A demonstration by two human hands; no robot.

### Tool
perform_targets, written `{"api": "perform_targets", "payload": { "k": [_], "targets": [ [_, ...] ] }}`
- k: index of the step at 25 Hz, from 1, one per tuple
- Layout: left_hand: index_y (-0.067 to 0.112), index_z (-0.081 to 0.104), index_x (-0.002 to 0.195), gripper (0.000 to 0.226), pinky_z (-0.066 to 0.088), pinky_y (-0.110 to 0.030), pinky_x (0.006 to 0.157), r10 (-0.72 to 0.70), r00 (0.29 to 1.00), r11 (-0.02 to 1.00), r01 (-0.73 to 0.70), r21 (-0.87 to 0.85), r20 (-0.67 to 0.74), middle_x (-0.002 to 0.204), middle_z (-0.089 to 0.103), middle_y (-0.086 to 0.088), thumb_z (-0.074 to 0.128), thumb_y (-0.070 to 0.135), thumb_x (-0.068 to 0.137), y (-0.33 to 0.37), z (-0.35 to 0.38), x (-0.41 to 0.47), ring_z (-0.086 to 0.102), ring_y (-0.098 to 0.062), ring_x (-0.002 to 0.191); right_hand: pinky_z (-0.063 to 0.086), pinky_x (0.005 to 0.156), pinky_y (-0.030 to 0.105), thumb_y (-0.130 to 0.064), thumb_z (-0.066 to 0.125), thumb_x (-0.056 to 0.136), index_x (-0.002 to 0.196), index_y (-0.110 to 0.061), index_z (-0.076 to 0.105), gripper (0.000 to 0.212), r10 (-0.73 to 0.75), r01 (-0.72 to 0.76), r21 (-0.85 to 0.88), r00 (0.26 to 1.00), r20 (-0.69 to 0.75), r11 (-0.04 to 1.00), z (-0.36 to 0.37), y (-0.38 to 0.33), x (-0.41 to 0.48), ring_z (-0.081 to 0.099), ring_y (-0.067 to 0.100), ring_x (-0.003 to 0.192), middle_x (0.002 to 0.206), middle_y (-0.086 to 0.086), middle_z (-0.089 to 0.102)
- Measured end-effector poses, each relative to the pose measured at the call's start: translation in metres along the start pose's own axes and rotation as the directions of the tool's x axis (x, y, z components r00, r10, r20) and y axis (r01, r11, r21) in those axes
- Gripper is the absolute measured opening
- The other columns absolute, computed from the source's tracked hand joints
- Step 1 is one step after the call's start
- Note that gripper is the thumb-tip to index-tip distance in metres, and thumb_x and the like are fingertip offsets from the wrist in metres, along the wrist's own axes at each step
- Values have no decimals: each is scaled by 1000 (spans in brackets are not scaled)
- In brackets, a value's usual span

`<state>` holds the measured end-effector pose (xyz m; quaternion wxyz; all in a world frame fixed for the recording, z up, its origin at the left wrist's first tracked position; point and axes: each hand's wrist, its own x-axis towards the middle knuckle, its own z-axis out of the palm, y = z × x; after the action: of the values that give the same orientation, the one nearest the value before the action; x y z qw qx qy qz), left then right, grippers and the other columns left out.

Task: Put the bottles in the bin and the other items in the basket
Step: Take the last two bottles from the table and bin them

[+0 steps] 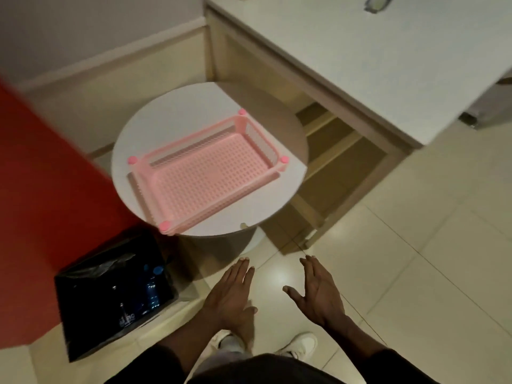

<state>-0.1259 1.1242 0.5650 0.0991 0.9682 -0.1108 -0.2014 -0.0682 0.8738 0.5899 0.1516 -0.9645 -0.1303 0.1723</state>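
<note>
Red panel: a red wall or panel [41, 176] fills the left side, slightly blurred.
Bin: the bin [72, 322], lined with a black bag, stands on the floor at the foot of the red panel, just beside the table's base.
Bottle: one bottle [153, 289] with a blue cap lies inside the bin; other things in there are too dark to tell.
Basket: the pink basket [191, 133] sits on the round white table [291, 139] and nothing lies in it.
Left hand: the left hand [231, 295] hangs over the floor, fingers straight and together, holding nothing.
Right hand: the right hand [318, 292] is the same, fingers spread, thumb apart, empty.
Step in hand: I judge this a moment between two picks, with the bottle part begun and the basket part not yet.
Next move: it calls for finding an item first, because nothing to sort lies near the hands.
Counter: a white counter [360, 65] runs at the right; a small object [377, 3] at its far edge is too cropped to name.
Floor: pale glossy tiles [415, 245], with white shoes [302, 343] below the hands.
</note>
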Motion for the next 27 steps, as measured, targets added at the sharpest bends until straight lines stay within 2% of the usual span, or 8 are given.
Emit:
{"api": "perform_targets", "payload": {
  "k": [4, 7, 12, 16, 19, 27],
  "targets": [
    [12, 4, 168, 103, 0, -44, 131, 111, 994, 990, -111, 82, -3, 175, -14, -14, 48, 71, 96, 89, -12, 59, -11, -32, 163, 22, 128, 44, -80, 39, 93, 163, -12, 21, 99, 126, -123, 51, 989, -79, 991, -34, 89, -32, 16, 27, 160, 171, 10, 22],
    [12, 8, 167, 104, 6, -46, 131, 188, 982, 976, -185, 114, -19, 176, -10, -13, 49, 73, 94, 151, -23, 100, -6, -33, 163, 21, 129, 45, -80, 37, 94, 163, -10, 19, 100, 209, -200, 76, 970, -128, 977, -55, 149, -52, 14, 28, 160, 171, 12, 21],
    [9, 14, 165, 103, 3, -41, 129, 333, 942, 930, -322, 179, -31, 176, 0, -16, 51, 73, 93, 242, -40, 151, 1, -32, 163, 19, 129, 43, -80, 37, 95, 163, -8, 19, 101, 335, -310, 149, 920, -201, 939, -78, 227, -83, 13, 27, 160, 171, 13, 22],
    [8, 11, 166, 105, 10, -45, 132, 388, 921, 902, -386, 195, 27, 175, -1, -17, 48, 73, 93, 289, -48, 185, 1, -33, 163, 18, 130, 41, -81, 37, 93, 164, -10, 18, 102, 454, -397, 250, 858, -240, 883, -88, 269, -101, 13, 25, 160, 171, 11, 22],
    [8, 10, 166, 106, 8, -43, 130, 442, 893, 869, -449, 208, 81, 175, -4, -17, 45, 75, 93, 320, -51, 217, 0, -33, 163, 18, 130, 39, -80, 38, 93, 164, -10, 18, 102, 520, -446, 297, 815, -256, 844, -96, 299, -108, 13, 25, 160, 171, 11, 23],
    [9, 8, 167, 108, 8, -43, 130, 558, 823, 803, -568, 178, 112, 176, -8, -16, 42, 78, 92, 416, -65, 338, -5, -31, 163, 13, 129, 35, -80, 36, 95, 165, -11, 13, 101, 623, -532, 338, 728, -286, 776, -146, 406, -85, 9, 24, 161, 172, 11, 18]
  ]
}}
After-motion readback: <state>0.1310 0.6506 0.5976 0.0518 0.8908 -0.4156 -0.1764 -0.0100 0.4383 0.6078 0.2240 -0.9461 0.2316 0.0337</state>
